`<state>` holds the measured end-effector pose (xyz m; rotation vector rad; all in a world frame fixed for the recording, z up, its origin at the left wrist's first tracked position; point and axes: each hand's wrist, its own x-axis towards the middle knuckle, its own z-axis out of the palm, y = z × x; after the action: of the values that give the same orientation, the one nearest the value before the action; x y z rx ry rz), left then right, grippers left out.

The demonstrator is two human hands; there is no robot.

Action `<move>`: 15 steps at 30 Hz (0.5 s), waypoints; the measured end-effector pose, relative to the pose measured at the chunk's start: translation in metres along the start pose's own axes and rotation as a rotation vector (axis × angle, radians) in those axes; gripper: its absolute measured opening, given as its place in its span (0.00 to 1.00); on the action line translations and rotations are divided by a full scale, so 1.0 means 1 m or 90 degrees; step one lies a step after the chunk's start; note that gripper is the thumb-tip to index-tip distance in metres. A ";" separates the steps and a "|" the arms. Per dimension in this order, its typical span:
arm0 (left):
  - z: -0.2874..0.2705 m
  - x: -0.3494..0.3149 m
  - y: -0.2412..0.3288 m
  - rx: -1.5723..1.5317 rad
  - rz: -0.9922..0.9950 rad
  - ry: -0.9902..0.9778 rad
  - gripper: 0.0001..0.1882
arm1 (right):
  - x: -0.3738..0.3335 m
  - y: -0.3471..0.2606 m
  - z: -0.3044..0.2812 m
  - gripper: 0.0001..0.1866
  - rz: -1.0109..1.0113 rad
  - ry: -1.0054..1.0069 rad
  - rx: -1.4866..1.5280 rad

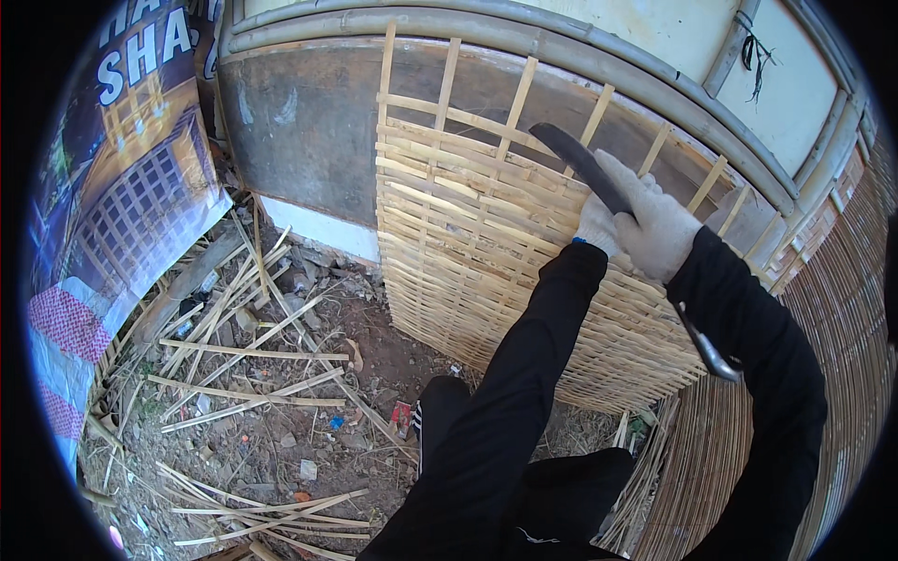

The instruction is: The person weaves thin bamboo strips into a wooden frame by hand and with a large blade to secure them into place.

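A woven bamboo panel leans upright against the wall, bare uprights sticking out above its weave. In a white glove, my right hand is closed on a knife with a dark, broad blade that points up and left over the panel's top rows. My left hand, also gloved, rests against the upper weave beside it, its fingers mostly hidden behind the right hand. Under my right forearm shows a shiny metal piece; whether it belongs to the knife I cannot tell.
Loose bamboo strips lie scattered over littered dirt at left. A printed banner hangs at far left. Bamboo poles run along the wall behind the panel. A slatted mat stands at right. My knees are below the panel.
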<state>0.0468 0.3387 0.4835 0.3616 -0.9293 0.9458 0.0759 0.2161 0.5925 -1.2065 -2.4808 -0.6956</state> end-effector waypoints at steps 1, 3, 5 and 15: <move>0.004 -0.007 0.002 0.111 0.015 0.304 0.22 | 0.004 -0.006 -0.013 0.36 0.000 0.000 0.002; -0.009 -0.019 0.023 0.275 0.007 0.117 0.24 | 0.020 -0.024 -0.028 0.36 0.169 -0.164 0.225; 0.046 -0.024 0.023 1.056 -0.032 0.051 0.25 | 0.024 -0.025 -0.026 0.36 0.169 -0.131 0.242; 0.011 -0.002 0.011 0.017 0.041 -0.097 0.14 | -0.002 -0.022 0.020 0.35 0.013 0.006 0.016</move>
<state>0.0318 0.3365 0.4870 0.4326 -1.0729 1.0012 0.0584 0.2139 0.5683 -1.2155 -2.4593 -0.6615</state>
